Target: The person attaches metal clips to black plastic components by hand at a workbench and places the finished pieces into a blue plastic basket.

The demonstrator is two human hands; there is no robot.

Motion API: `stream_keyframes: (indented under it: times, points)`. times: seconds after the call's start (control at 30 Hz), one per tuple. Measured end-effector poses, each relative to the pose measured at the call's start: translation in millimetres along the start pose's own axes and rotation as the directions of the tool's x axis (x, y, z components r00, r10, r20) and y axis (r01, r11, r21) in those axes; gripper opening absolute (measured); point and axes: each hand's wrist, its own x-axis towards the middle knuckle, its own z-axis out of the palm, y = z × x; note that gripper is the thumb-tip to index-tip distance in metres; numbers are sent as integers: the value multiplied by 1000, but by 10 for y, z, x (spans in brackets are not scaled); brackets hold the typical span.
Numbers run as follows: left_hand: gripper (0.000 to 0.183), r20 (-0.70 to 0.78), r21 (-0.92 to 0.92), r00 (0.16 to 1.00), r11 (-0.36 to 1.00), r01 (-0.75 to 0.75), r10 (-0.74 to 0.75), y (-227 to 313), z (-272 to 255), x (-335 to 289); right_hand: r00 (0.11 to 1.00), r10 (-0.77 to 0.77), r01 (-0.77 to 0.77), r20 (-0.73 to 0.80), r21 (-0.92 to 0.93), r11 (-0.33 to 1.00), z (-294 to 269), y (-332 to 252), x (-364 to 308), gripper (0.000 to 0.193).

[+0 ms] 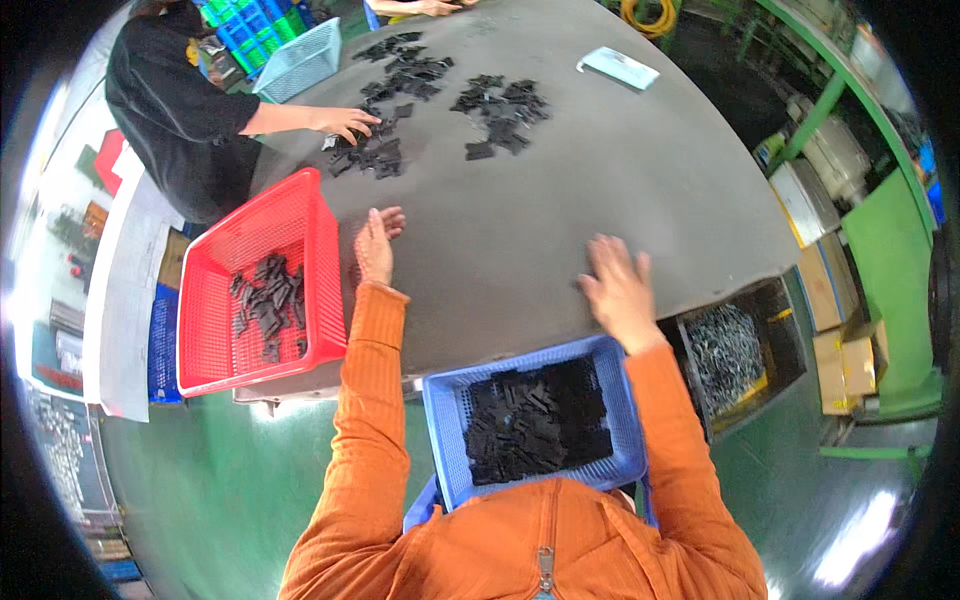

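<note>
Head view looks down on a person in orange sleeves at a grey table (620, 190), both hands out over its bare top. Left hand (377, 243) stands on edge with the fingers loosely curled and apart, holding nothing that can be seen; just to its left sits a red basket (215, 345) with a small heap of black plastic parts (268, 305) on its floor. Right hand (618, 288) lies palm down with fingers spread wide on the table near its front edge; whether a piece sits under the palm cannot be told. Directly below that hand, against the body, is a blue basket (440, 440) well filled with more black parts (535, 420). Beyond both hands, well apart, loose black pieces (495, 112) are scattered across the far side of the table, where another person's hand (347, 121) rests among them. These parts look small, flat, rigid and light, probably moulded plastic: one should lift easily in a fingertip pinch across its thin edges, while a flat one on the smooth top may need sliding or tipping up first. A handful would likely shift and spill, so cupped fingers would suit scooping better. To the right of the right hand, below the table edge, a dark bin (735, 350) holds shiny metal bits.
</note>
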Motion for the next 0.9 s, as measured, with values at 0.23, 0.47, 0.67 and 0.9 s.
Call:
stream_keyframes:
  times: [0.23,0.47,0.67,0.9]
  points:
    - [49,-75,-5,987,990,141,-141,-40,46,234,858,510,-505,-53,-261,823,-416,1083,-709,43]
    - [31,-5,370,913,849,-377,408,-38,832,766,970,194,-128,-144,372,919,329,929,920,47]
    - [36,65,377,933,857,-352,354,-168,997,1601,976,158,-36,-151,603,797,1231,650,3216,59]
    - [48,240,516,922,765,-387,305,-250,1115,1706,995,-98,99,-19,326,940,1681,35,4648,60]
